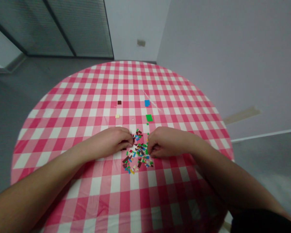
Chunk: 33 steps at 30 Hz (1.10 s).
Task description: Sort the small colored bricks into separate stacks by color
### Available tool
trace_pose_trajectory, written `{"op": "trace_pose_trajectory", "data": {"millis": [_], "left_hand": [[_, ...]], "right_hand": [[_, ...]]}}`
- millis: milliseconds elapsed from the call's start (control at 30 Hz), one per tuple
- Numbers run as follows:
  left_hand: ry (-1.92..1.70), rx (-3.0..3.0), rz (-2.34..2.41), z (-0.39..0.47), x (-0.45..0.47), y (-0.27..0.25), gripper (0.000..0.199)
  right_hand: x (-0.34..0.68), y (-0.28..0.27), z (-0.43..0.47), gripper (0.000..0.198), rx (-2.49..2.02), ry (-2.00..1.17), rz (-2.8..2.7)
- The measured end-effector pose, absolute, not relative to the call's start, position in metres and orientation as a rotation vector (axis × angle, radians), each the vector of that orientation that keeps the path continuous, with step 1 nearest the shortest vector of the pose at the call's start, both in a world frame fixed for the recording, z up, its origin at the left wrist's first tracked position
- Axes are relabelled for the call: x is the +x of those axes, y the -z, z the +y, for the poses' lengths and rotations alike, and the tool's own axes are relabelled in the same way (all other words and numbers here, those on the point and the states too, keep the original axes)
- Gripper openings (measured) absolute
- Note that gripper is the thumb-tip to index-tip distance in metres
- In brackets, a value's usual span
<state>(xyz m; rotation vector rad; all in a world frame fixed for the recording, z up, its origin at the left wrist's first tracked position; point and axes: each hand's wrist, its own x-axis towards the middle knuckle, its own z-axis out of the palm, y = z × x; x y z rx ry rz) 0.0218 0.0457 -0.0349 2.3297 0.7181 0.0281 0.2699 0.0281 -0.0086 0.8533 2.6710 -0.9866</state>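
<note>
Both hands were down at the pile of small bricks (137, 155), which lay in the middle of the near half of the checked surface (87, 97). By the look of it this was the picking-through step, each hand working one edge of the heap. The left hand (113, 142) rested knuckles up at the pile's left edge, its fingers (128, 141) curled under and nearly closed; whether they pinched a brick I could not tell. The right hand (163, 142) sat at the right edge, fingers (150, 149) bent in tight against a green piece, hold unclear. Beyond the heap lay a brown brick (119, 102), a cream brick (117, 116), a blue plate (147, 103) and a green plate (149, 117), each apart. The next move, I judged, called for a fine fingertip pinch on one tiny piece without scattering its neighbours
</note>
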Motion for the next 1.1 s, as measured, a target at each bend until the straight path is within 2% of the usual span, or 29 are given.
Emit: {"op": "trace_pose_trajectory", "data": {"millis": [267,600,700,800,933,1100], "left_hand": [[-0.05,2.373,0.767,0.048,0.022,0.037,0.016],[-0.121,2.396,0.768,0.047,0.021,0.038,0.012],[-0.228,2.342,0.773,0.045,0.021,0.035,0.014],[-0.388,2.153,0.789,0.04,0.024,0.031,0.018],[-0.487,1.846,0.871,0.033,0.031,0.031,0.022],[-0.543,1.67,0.95,0.03,0.035,0.033,0.025]], "right_hand": [[0.257,0.008,0.019,0.012,0.884,0.825,2.651],[0.251,0.003,0.012,0.015,0.918,0.852,2.603],[0.253,0.007,0.014,0.014,0.928,0.964,2.727],[0.255,0.015,0.018,0.011,1.157,1.05,2.997],[0.253,0.027,0.02,0.014,1.498,0.892,3.275],[0.254,0.033,0.021,0.018,1.466,0.855,3.322]]}}
